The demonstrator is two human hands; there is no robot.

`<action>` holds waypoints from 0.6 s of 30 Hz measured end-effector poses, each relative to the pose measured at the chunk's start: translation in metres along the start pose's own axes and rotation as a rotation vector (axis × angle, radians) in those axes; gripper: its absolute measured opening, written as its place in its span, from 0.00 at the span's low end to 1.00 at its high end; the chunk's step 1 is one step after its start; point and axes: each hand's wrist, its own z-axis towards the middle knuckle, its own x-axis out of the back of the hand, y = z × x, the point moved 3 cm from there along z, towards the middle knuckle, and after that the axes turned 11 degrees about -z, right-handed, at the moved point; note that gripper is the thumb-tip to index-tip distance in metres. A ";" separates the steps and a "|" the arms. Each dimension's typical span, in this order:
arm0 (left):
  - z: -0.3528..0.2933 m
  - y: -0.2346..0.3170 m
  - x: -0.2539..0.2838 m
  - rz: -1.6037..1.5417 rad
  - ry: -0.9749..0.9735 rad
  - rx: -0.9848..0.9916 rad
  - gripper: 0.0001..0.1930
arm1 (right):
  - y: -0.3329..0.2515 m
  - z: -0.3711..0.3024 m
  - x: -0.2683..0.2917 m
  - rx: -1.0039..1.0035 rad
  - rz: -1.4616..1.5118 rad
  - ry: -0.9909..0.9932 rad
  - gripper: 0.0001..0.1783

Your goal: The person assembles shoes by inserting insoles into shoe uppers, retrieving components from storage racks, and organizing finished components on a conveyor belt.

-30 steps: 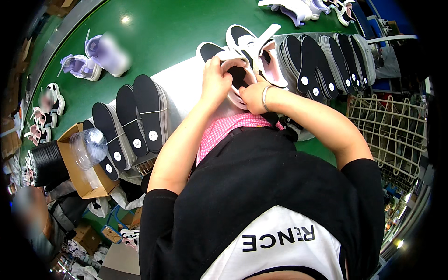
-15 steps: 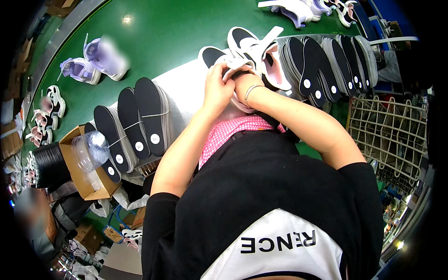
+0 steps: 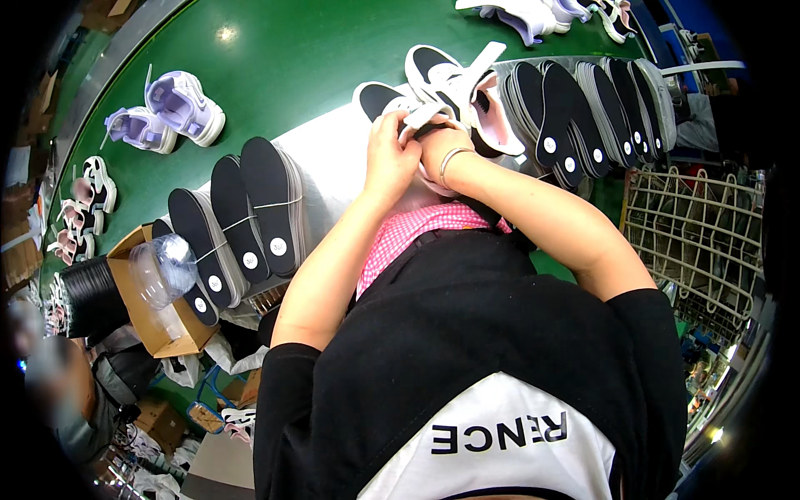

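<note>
A white sneaker with a black toe panel (image 3: 377, 97) lies on the white board in front of me. My left hand (image 3: 390, 160) grips it near the tongue and collar, fingers closed. Into its opening reaches my right hand (image 3: 444, 152), a bracelet on the wrist; those fingers are hidden inside the shoe. Right beside it, touching or nearly so, is a second sneaker (image 3: 457, 82) with the same black toe panel, a pink lining and its white tongue raised.
Black insole stacks (image 3: 272, 200) stand at left, more insoles (image 3: 557, 104) at right. Purple-and-white sneakers (image 3: 185, 108) sit on the green table (image 3: 275, 58). A cardboard box (image 3: 154, 321) with clear plastic is at lower left, a wire rack (image 3: 692, 242) at right. Another person (image 3: 71, 400) is at far left.
</note>
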 end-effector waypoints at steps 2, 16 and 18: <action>0.001 -0.002 -0.003 -0.003 -0.013 -0.006 0.17 | 0.004 0.007 -0.014 0.039 -0.084 0.201 0.17; 0.012 -0.018 -0.014 -0.154 -0.130 0.013 0.21 | 0.021 -0.039 -0.014 0.261 -0.183 -0.188 0.16; 0.013 -0.014 -0.013 -0.266 -0.199 0.010 0.20 | 0.020 -0.040 -0.012 0.260 -0.166 -0.201 0.18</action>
